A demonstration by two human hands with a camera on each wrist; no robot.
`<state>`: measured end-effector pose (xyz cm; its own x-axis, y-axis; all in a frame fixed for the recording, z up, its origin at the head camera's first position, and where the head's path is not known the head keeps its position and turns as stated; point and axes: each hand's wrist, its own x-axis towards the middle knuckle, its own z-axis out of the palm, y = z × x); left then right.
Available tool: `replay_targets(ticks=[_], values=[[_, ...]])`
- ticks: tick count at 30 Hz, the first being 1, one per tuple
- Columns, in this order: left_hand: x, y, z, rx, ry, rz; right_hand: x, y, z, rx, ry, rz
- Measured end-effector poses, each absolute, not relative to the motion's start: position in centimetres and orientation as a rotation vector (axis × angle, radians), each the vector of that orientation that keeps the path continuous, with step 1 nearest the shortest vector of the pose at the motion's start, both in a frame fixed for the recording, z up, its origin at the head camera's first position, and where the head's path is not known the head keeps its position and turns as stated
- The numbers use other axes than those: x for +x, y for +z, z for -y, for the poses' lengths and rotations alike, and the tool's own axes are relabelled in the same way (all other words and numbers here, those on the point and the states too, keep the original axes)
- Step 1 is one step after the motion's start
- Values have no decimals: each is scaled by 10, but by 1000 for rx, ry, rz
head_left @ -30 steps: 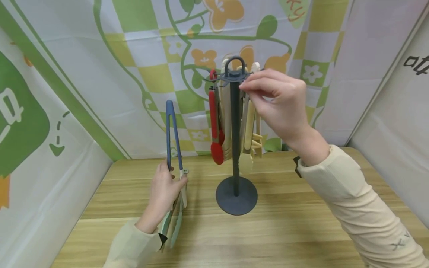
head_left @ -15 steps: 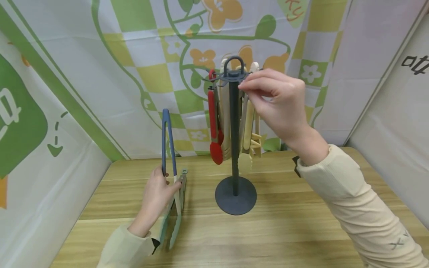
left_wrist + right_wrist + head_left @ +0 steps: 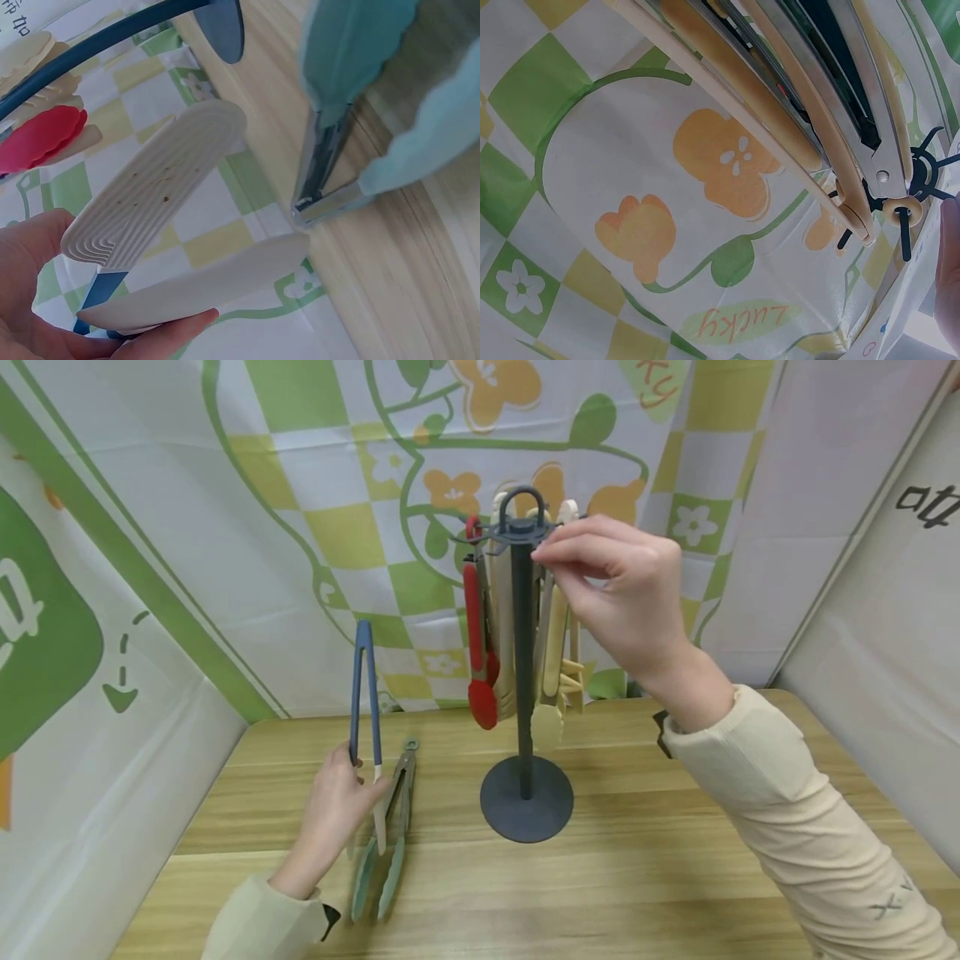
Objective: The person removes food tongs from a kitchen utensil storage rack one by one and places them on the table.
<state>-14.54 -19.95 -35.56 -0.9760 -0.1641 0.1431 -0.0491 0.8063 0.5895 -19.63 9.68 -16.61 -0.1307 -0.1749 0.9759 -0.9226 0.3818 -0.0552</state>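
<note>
My left hand (image 3: 330,814) grips a pair of blue tongs (image 3: 373,718) near where the blue arms meet the pale heads, joined end up. In the left wrist view the ridged white head (image 3: 161,187) spreads from the other one between thumb and fingers. Just right of this hand, green tongs (image 3: 403,810) lie spread on the table, their metal hinge pointing to the back. My right hand (image 3: 626,589) pinches a hook at the top of a dark utensil stand (image 3: 525,693). Red tongs (image 3: 474,610) and cream tongs (image 3: 553,660) hang from that stand.
The stand's round base (image 3: 527,814) rests mid-table on the wooden table (image 3: 637,877). Pale wooden utensils (image 3: 742,82) hang at the back of the stand. A patterned cloth (image 3: 337,510) rises behind the table, with printed side walls left and right.
My left hand has moved left and down with the blue tongs, away from the green tongs, which now show more fully. My right hand stays at the stand's top.
</note>
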Motion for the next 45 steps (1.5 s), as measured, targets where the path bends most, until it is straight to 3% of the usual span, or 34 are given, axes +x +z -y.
replay_targets(ticks=[45], values=[[-127, -381, 235, 188, -754, 2963, -197, -166, -101, 1037, 816, 1590]])
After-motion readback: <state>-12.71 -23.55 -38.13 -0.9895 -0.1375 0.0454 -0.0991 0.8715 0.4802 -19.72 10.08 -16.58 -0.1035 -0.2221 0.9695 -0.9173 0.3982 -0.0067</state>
